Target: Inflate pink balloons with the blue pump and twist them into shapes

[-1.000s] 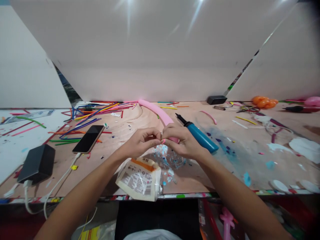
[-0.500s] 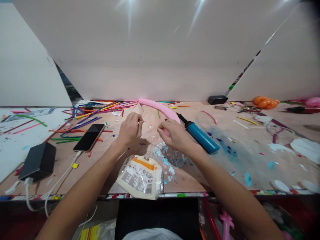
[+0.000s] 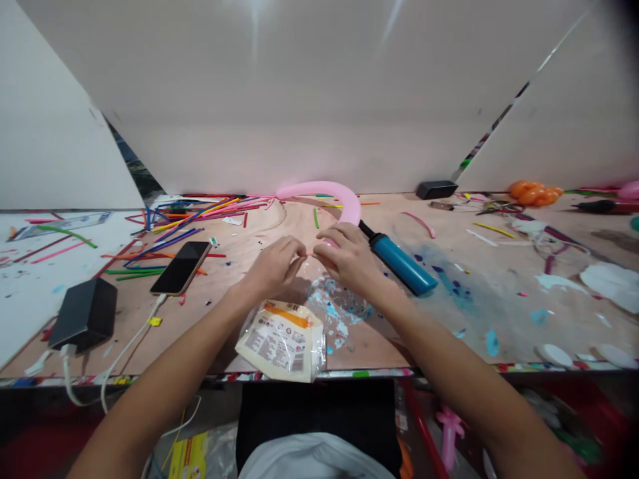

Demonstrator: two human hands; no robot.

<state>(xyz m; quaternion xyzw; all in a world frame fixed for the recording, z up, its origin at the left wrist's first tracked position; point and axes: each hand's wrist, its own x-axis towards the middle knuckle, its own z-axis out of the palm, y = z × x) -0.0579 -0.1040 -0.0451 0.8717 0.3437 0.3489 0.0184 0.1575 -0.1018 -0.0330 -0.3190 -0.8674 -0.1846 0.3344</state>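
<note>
A long inflated pink balloon [image 3: 324, 189] curves from the back of the table round to my right hand [image 3: 344, 255], whose fingers are wrapped about its near end. Facing it, my left hand [image 3: 279, 263] pinches the thin pink tip of the same balloon between thumb and fingers. Just right of my right hand lies a blue hand pump [image 3: 403, 263] with a black nozzle. Below my hands, a clear and cream packet [image 3: 282, 340] rests at the table's front edge.
A phone [image 3: 180, 267] with a white cable and a dark box [image 3: 84, 315] lie at the left. Uninflated balloons [image 3: 200, 216] are heaped at the back left. A black block [image 3: 436, 189] and an orange twisted balloon [image 3: 535, 193] are at the back right.
My hands have come closer together, the left moving right and slightly down. The pink balloon now bends in a wider arc. The view has shifted slightly.
</note>
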